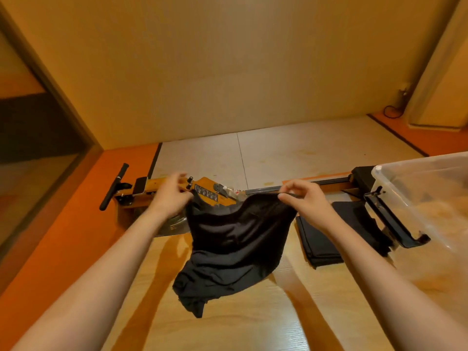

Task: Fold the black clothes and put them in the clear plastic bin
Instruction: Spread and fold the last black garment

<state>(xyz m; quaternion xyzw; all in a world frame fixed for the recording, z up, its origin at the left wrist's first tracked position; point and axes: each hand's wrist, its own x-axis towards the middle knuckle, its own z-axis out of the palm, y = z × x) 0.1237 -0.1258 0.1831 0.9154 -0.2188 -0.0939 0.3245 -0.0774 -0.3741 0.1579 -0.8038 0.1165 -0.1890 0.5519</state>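
Garment in the air! The left hand point(174, 196) and the right hand point(307, 198) each pinch the top edge of a crumpled black cloth garment point(235, 239), fingers curled onto the fabric. It sags between them, its lower end bunched low over the pale wooden table top point(253, 325). Whether that tail touches the boards is too close to call.

My read is that this is the very start of a fold: the piece is lifted and spread, with no crease made yet. The next move calls for laying it flat beneath the hands, smoothing the bunched tail, then doubling it over.

Just below and outside the right hand, a folded black cloth point(319, 239) lies flat on the table, with more dark fabric point(359, 224) beside it. Those look folded but not binned. Farther out past the right hand stands the clear plastic bin point(410, 183). Beyond both hands, an orange-yellow metal machine with a black handle point(205, 188) stretches across.

Now the doubtful bits. The kind of garment can't be made out, since it is all one dark mass. The left fingertips are blurred. The bin runs off the frame, and its hazy wall hides whatever may lie inside.
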